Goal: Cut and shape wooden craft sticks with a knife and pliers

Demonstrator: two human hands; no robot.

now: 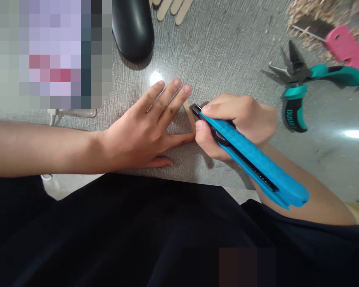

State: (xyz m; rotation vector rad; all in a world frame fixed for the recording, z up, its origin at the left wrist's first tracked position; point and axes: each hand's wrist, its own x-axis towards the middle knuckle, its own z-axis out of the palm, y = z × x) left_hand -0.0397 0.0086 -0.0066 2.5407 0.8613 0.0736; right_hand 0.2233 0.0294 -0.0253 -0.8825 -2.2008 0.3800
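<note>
My left hand (pixel 149 123) lies flat on the grey table with its fingers spread. Under and beside its fingers is a narrow wooden craft stick (pixel 189 113), of which only a short piece shows. The index fingertip reaches the near part of that stick. In my right hand (pixel 236 123) is a blue utility knife (pixel 257 159), gripped near its front between thumb and fingers. The knife slants, with its black tip over the stick and its handle toward my right forearm. Whether the blade touches the wood I cannot tell.
More craft sticks (pixel 184 12) lie at the top, beside a black rounded object (pixel 133 32). To the right rest green-and-black pliers (pixel 297 75) with their jaws apart, a pink-handled blade (pixel 344 46) and wood shavings (pixel 309 12). A cable (pixel 74 113) lies at left, below a blurred-out area.
</note>
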